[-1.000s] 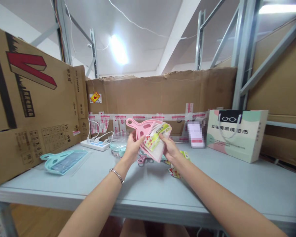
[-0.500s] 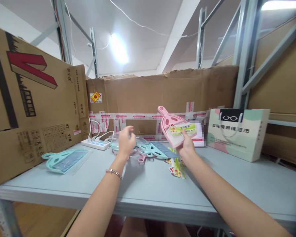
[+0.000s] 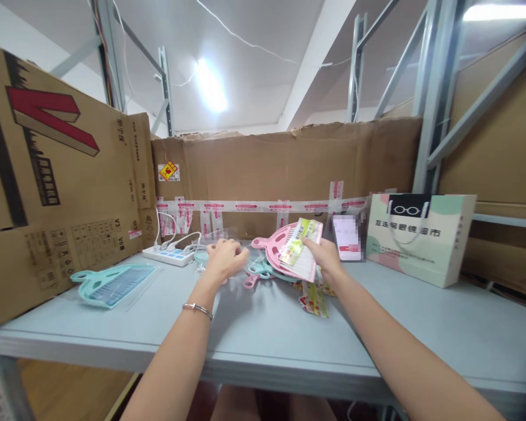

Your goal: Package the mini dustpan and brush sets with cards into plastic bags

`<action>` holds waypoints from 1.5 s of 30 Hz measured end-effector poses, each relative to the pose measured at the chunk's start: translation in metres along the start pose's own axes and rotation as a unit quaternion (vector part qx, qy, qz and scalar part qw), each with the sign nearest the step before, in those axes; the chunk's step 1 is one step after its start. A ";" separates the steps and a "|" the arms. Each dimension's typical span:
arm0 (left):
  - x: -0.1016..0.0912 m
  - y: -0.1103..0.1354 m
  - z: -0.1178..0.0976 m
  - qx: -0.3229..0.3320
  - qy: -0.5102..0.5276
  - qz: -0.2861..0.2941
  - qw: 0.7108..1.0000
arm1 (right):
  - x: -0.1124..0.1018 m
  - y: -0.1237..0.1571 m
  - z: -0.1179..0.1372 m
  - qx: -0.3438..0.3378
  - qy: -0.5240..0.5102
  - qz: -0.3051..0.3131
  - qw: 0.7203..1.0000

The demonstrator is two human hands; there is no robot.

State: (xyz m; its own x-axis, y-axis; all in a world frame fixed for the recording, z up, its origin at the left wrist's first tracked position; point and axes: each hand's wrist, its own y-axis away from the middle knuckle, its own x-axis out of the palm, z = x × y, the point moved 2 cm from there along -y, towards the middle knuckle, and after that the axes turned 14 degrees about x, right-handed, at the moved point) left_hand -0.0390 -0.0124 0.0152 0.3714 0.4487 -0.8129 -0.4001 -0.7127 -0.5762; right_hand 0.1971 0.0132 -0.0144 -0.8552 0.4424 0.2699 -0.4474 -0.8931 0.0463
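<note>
My right hand [image 3: 327, 258] grips a pink mini dustpan-and-brush set [image 3: 284, 252] with a green and yellow paper label [image 3: 298, 244], holding it low over the table, handle pointing left. My left hand [image 3: 225, 259] rests with curled fingers on clear plastic bags [image 3: 210, 252] at the back of the table; what it pinches is hard to make out. Between the hands lie more teal and pink sets [image 3: 263, 273]. Loose printed labels [image 3: 313, 298] lie under my right wrist.
A teal dustpan set in a clear bag [image 3: 113, 284] lies at the left. A white power strip [image 3: 168, 255] sits by the cardboard boxes [image 3: 56, 175] walling the left and back. A paper gift bag [image 3: 418, 237] stands at the right, with a small pink and white item [image 3: 348, 238] beside it.
My right hand lowered the pink set from head height toward the table and turned it flatter. My left hand let go of it a second ago and dropped onto the plastic bags.
</note>
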 end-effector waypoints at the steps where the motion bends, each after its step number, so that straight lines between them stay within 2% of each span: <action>1: 0.000 -0.001 -0.002 0.010 -0.008 -0.005 1.000 | -0.001 0.001 0.001 0.002 0.037 0.004 0.999; 5: 0.006 0.000 -0.013 0.107 -0.048 0.043 0.992 | -0.001 -0.002 0.001 0.009 0.094 0.028 0.995; 7: 0.010 0.003 -0.015 0.131 -0.100 0.061 0.984 | -0.001 -0.004 0.001 0.009 0.103 0.036 0.994; 10: 0.012 0.005 -0.014 0.097 -0.172 0.040 0.979 | -0.001 -0.007 0.000 0.025 0.112 0.056 0.992; 14: 0.010 0.007 -0.012 0.024 -0.197 0.031 0.980 | -0.001 -0.005 0.001 0.033 0.096 0.069 0.992; 18: 0.008 0.007 -0.009 -0.041 -0.176 0.076 0.981 | 0.001 0.000 0.002 0.043 0.083 0.078 0.993; 21: 0.009 0.007 -0.006 -0.051 -0.166 0.104 0.979 | 0.002 0.001 0.001 0.053 0.082 0.082 0.992; 25: 0.012 0.009 -0.003 -0.043 -0.180 0.093 0.978 | 0.001 -0.001 0.000 0.049 0.083 0.094 0.991; 27: 0.013 0.009 -0.003 -0.026 -0.174 0.073 0.982 | 0.002 -0.002 -0.001 0.051 0.078 0.100 0.991; 32: 0.012 0.004 -0.008 0.009 -0.114 -0.030 0.993 | 0.008 0.003 -0.004 0.076 0.035 0.116 0.990; 36: 0.012 -0.001 -0.014 0.062 -0.023 -0.101 0.993 | 0.022 0.011 -0.016 0.123 -0.059 0.135 0.981; 40: 0.010 -0.003 -0.013 0.094 0.019 -0.147 0.984 | 0.032 0.017 -0.023 0.162 -0.155 0.146 0.964; 42: 0.006 -0.003 -0.011 0.091 0.039 -0.184 0.978 | 0.032 0.019 -0.021 0.157 -0.174 0.146 0.961; 45: 0.002 -0.002 -0.010 0.096 0.080 -0.239 0.963 | 0.032 0.023 -0.017 0.111 -0.148 0.167 0.968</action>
State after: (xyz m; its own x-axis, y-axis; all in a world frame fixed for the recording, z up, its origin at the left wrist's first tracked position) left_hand -0.0288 -0.0158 0.0152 0.6702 0.6005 -0.4362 -0.2928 -0.3262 -0.8988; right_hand 0.1552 0.0085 -0.0213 -0.8153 0.1130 0.5679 -0.0637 -0.9923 0.1060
